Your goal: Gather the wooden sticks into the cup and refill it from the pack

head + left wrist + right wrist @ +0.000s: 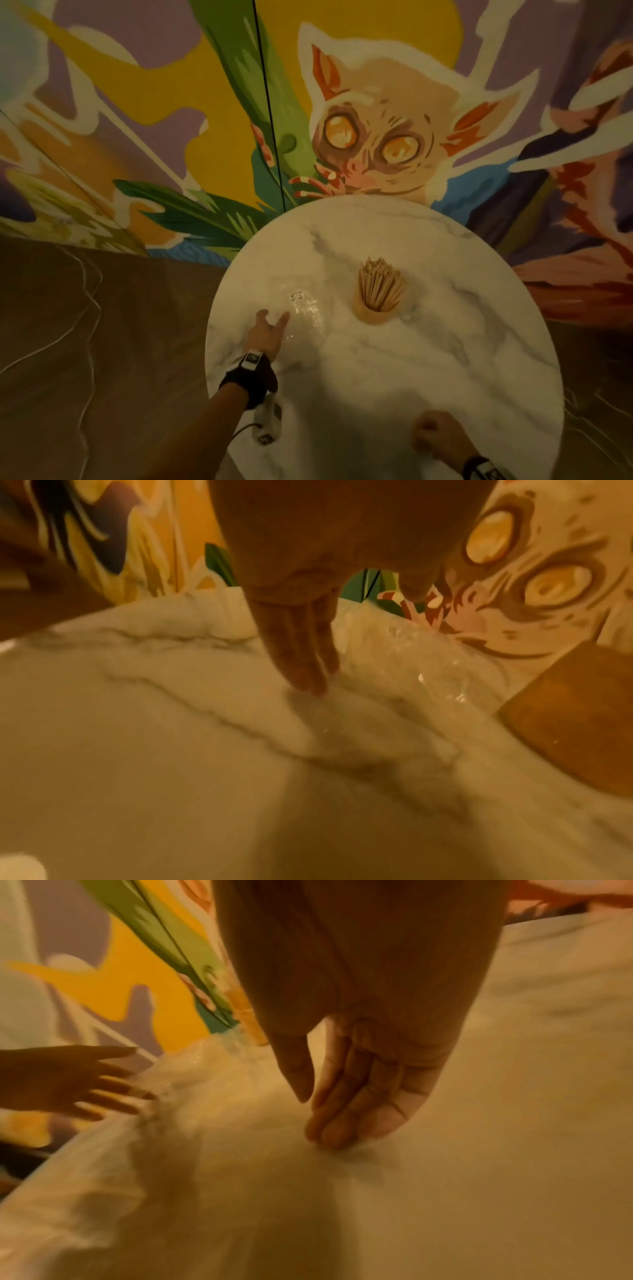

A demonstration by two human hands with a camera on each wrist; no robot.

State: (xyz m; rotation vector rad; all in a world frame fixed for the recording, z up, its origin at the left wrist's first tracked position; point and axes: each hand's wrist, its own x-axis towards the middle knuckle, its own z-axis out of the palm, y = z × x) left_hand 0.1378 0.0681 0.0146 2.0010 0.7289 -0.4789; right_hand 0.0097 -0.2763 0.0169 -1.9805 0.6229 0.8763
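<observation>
Nearest, at the near edge of the counter (376, 377), the right hand (436, 435) rests with fingers curled in, holding nothing that shows. Farther out on the other side, the left hand (269, 330) lies spread, fingertips at the near edge of the clear pack (306, 310), which looks flat and empty; its long axis seems to run away from the person. Beyond, well right of the pack, the cup (371, 310) stands upright, crammed with wooden sticks (382, 282); so the left hand is nearer the pack.
</observation>
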